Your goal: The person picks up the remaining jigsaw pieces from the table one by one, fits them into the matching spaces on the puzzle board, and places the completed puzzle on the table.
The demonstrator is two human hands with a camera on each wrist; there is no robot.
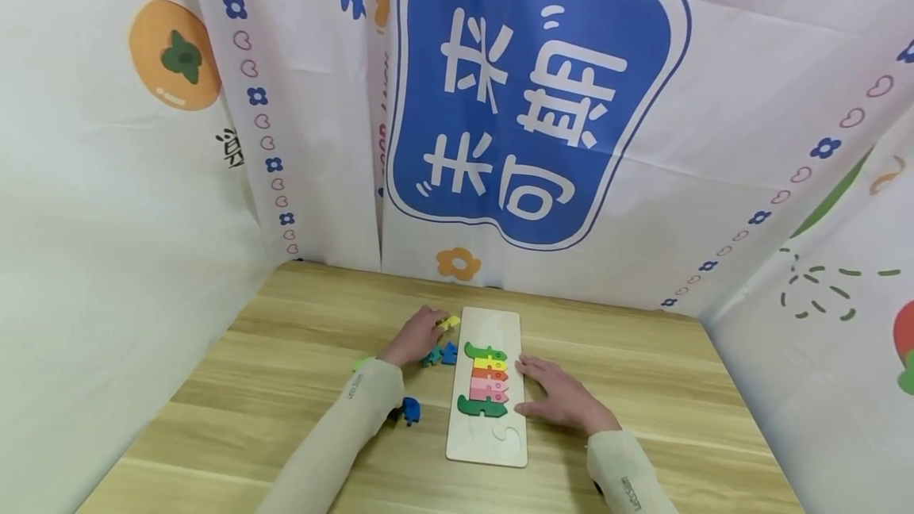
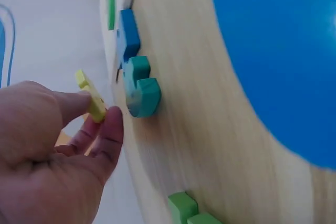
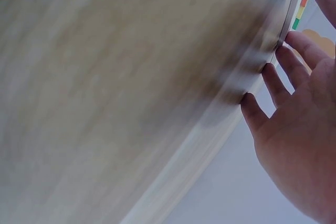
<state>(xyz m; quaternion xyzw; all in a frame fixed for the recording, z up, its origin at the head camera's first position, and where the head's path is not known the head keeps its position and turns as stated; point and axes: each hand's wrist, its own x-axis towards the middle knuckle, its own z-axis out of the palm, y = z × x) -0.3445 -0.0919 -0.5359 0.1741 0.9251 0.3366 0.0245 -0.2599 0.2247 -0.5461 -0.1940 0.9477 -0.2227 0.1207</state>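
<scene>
Board [image 1: 478,444] lies lengthwise on the worktop [image 1: 621,339] between our two hands, and we judge its filling to be about midway: a joined row covers its middle, while both ends are bare, the near one showing a curved outline. In that row we count one green piece [image 1: 493,354], one yellow piece [image 1: 490,364], one orange piece [image 1: 489,375], a pink stretch [image 1: 487,392] that may be two pieces, though the view is too small for us to be sure, and one dark green piece [image 1: 485,408]. Our left hand [image 1: 417,336] pinches one loose yellow piece [image 2: 93,103] between thumb and fingers, off the board's left side. Left to place, by our count, are that one and the loose pieces on the worktop: one teal piece [image 2: 144,90] and one blue piece [image 2: 128,32] beside each other near the board, one light green piece [image 1: 359,364] farther left, and one rounded blue piece [image 1: 412,410] by our left sleeve [image 1: 336,435]. Our right hand [image 1: 560,395] holds nothing, fingers spread apart with their tips against the board's right edge.
</scene>
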